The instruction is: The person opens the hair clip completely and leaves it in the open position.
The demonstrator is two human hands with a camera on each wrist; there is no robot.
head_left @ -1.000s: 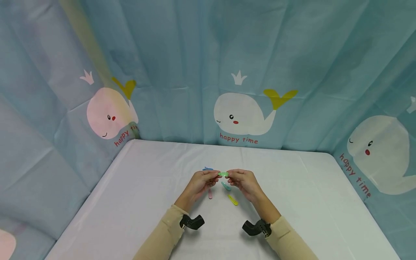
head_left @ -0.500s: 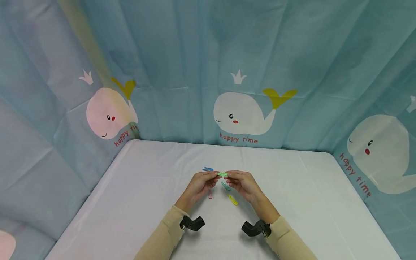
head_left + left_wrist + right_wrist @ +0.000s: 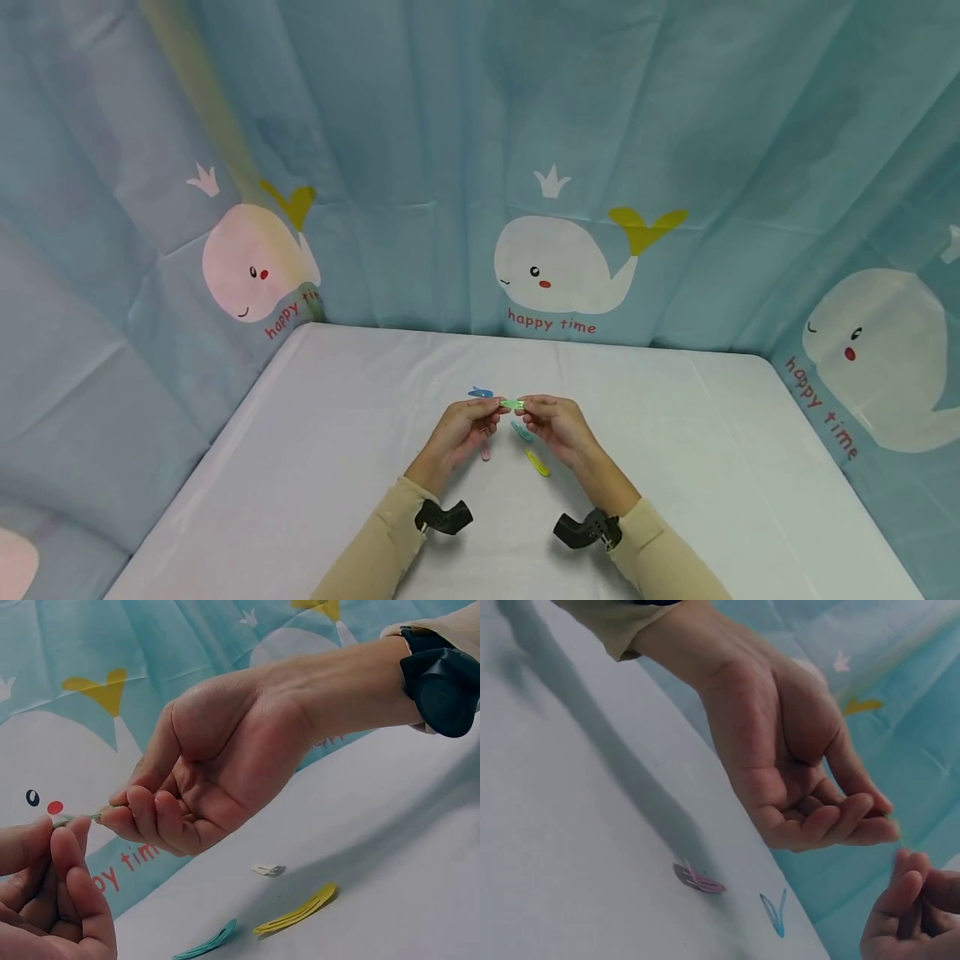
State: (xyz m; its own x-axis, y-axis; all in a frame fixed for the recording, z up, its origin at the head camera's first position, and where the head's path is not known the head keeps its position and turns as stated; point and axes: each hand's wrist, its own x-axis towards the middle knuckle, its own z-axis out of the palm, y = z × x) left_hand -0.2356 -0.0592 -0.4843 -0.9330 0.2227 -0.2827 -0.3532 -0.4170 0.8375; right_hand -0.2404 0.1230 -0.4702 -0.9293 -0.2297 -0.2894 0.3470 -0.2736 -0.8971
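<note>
A green snap hair clip (image 3: 512, 404) spans the gap between both hands above the table, seen edge-on in the left wrist view. My left hand (image 3: 457, 429) pinches its left end between thumb and fingers; my right hand (image 3: 561, 427) pinches the right end. Beneath and around the hands lie more clips: a teal clip (image 3: 521, 431), a yellow clip (image 3: 537, 463), a pink clip (image 3: 485, 451) partly covered by the left hand, and a blue clip (image 3: 480, 392). In the right wrist view the blue clip (image 3: 775, 913) and pink clip (image 3: 699, 880) have their leaves spread apart.
A small whitish clip (image 3: 268, 870) lies beyond the yellow one in the left wrist view. White cloth covers the table (image 3: 315, 467). Blue curtains with whale prints (image 3: 562, 262) hang behind and at both sides. Each wrist bears a black camera mount (image 3: 588, 528).
Both hands keep their pinch on the green hair clip. The right hand and wrist have shifted slightly left, and more of the blue clip shows behind the left hand.
</note>
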